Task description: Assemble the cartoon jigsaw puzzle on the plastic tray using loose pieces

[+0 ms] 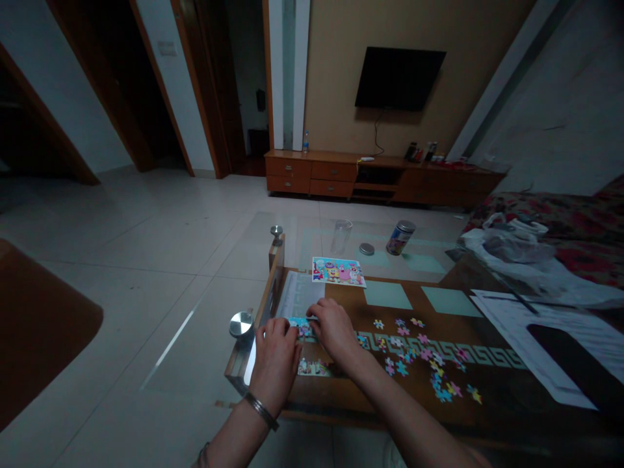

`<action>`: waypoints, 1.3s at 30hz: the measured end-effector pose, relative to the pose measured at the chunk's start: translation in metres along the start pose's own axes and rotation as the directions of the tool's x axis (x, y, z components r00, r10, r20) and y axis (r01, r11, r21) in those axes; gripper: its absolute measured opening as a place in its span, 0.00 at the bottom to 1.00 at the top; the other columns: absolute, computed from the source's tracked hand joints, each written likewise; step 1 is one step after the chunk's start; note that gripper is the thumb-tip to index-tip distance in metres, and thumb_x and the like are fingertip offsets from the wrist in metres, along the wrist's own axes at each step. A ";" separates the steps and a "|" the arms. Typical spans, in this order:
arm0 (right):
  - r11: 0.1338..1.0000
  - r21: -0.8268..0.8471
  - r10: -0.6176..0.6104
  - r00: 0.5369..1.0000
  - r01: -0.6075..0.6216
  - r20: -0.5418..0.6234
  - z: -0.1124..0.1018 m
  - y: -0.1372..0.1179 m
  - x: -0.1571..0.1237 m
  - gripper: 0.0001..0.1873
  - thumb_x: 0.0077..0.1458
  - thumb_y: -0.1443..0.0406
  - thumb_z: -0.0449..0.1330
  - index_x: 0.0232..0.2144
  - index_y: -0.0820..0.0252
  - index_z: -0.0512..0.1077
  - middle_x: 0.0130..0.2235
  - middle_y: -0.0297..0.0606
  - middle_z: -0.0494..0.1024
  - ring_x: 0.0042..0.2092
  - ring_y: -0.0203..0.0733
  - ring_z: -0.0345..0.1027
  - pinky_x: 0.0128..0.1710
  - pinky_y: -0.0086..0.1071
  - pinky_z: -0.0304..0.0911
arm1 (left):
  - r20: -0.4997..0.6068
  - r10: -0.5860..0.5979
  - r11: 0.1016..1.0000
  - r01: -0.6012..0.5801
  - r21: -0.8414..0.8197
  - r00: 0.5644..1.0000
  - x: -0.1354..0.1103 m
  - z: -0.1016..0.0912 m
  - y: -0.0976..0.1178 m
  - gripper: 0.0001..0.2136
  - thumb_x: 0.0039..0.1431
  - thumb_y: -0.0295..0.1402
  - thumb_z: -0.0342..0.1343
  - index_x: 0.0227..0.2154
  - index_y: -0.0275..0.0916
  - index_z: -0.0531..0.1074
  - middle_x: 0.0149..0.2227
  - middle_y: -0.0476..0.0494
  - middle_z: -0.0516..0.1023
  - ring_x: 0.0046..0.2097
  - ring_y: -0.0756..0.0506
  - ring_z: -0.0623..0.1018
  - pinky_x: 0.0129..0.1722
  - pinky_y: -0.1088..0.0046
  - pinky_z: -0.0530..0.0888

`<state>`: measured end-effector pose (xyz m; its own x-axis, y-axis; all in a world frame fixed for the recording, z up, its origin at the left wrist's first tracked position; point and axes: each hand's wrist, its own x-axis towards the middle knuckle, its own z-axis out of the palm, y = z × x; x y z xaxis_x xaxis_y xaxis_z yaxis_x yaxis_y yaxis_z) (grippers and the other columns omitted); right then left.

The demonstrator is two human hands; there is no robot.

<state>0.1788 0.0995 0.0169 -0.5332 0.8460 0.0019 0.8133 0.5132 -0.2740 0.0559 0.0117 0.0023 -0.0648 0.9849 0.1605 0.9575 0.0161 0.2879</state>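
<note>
A partly joined jigsaw puzzle lies on the glass table between my two hands. Bent fingers of my left hand grip its left edge. From the other side, my right hand pinches a puzzle piece at the puzzle's upper right; the fingers hide most of that piece. Closer to me, a joined puzzle strip lies partly behind my left hand. Loose puzzle pieces are scattered to the right of my right hand. Beyond both hands lies a cartoon picture card.
At the table's far side stand a clear jar, a round metal lid and a printed can. Papers, a dark phone-like slab and a plastic bag occupy the right. Metal glass supports mark the left end.
</note>
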 end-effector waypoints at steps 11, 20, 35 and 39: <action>0.999 -0.034 -0.004 1.000 0.005 0.024 0.000 -0.001 -0.010 0.10 0.55 0.72 0.55 0.35 0.60 0.76 0.39 0.42 0.76 0.44 0.46 0.66 0.40 0.32 0.55 | -0.013 0.029 0.997 -0.030 -0.077 0.999 0.006 0.009 -0.009 0.13 0.59 0.26 0.49 0.45 0.42 0.71 0.50 0.42 0.69 0.54 0.40 0.64 0.53 0.58 0.61; 1.000 -0.030 0.009 0.999 -0.008 0.050 -0.004 -0.004 -0.015 0.09 0.55 0.71 0.57 0.37 0.60 0.76 0.40 0.43 0.76 0.46 0.46 0.66 0.41 0.33 0.56 | 0.005 0.002 0.994 -0.002 -0.110 1.000 0.015 0.014 -0.022 0.16 0.56 0.22 0.49 0.43 0.44 0.73 0.52 0.42 0.68 0.57 0.40 0.62 0.55 0.58 0.60; 0.999 -0.050 -0.006 1.000 0.007 0.022 0.007 -0.008 -0.012 0.06 0.53 0.66 0.62 0.35 0.59 0.74 0.40 0.40 0.75 0.45 0.46 0.66 0.41 0.33 0.58 | 0.009 0.035 0.994 -0.034 -0.104 0.999 0.015 0.015 -0.018 0.17 0.55 0.22 0.49 0.42 0.46 0.74 0.53 0.42 0.67 0.57 0.39 0.62 0.54 0.57 0.60; 0.999 -0.049 -0.002 0.999 0.004 0.032 0.007 -0.009 -0.011 0.05 0.53 0.66 0.63 0.35 0.59 0.75 0.40 0.41 0.75 0.45 0.47 0.66 0.41 0.33 0.58 | 0.024 0.036 0.994 -0.033 -0.100 0.999 0.016 0.014 -0.017 0.16 0.55 0.22 0.50 0.42 0.45 0.75 0.53 0.41 0.67 0.57 0.38 0.62 0.54 0.57 0.60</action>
<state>0.1760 0.0845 0.0124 -0.5425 0.8396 -0.0287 0.8215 0.5231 -0.2269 0.0428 0.0293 -0.0127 -0.0238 0.9888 0.1477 0.9264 -0.0338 0.3751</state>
